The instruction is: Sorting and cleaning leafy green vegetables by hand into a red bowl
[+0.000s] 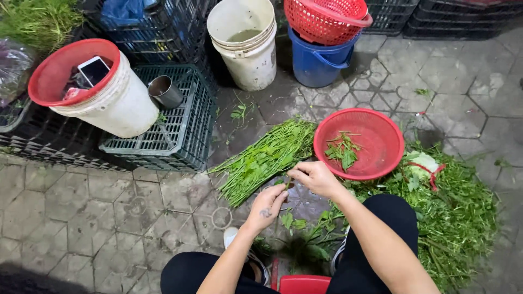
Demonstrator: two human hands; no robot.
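Pinched between both grips, a green stem was held low over the paved floor, left hand and right hand closed on it. Leaf picking seemed in hand; next, trimmed pieces likely belonged in the red basket just beside.

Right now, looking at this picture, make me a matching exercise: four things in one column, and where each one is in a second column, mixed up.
Things:
1. phone
2. metal cup
3. red colander
4. picked leaves

Places:
A. on the green crate
B. on top of the blue bucket
C. in the red basket on the ground
D. in the red bowl atop a white bucket

Pairs: 1-D, 2-A, 3-B, 4-C
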